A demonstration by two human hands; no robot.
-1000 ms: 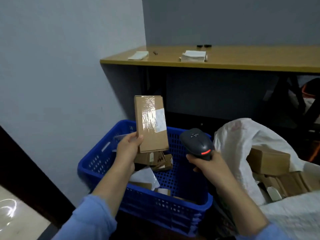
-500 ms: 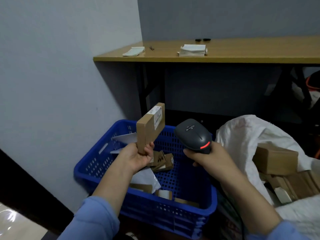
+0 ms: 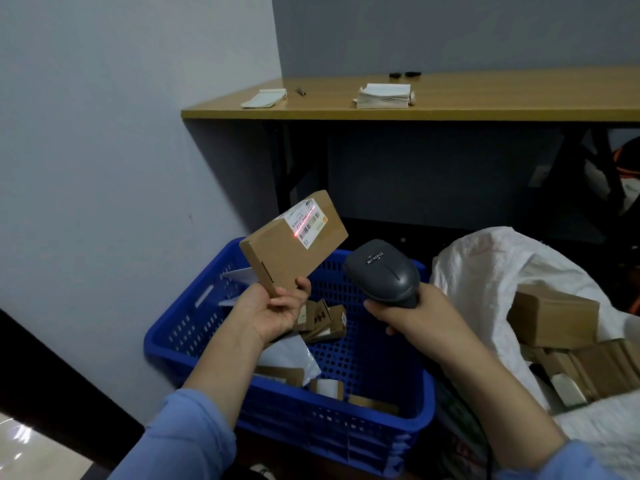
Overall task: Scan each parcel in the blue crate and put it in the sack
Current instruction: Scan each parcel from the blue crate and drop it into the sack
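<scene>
Grey walls are closing in a corner where a wooden desk is standing behind a blue crate and a white sack on the floor.

The left hand is pinching a flat cardboard parcel by its lower end, thumb on one face and fingers curled behind, and is holding it tilted above the crate's far left corner. The right hand is wrapping round the grip of a dark scanner, which is aiming up at the parcel. A red line is lying across the barcode on the white label.

The parcel is looking light and stiff, since a two-finger pinch is carrying it without sagging. Its bare cardboard is probably giving good grip. The low end, well clear of the label, is seeming the right place to hold it, both for scanning and for dropping it into the sack.

Half a second ago the parcel was standing nearly edge-on, its label turned away from the scanner and no beam on it. Now it is leaning back with the label facing the scanner, and the scanner is sitting slightly lower and closer.
</scene>
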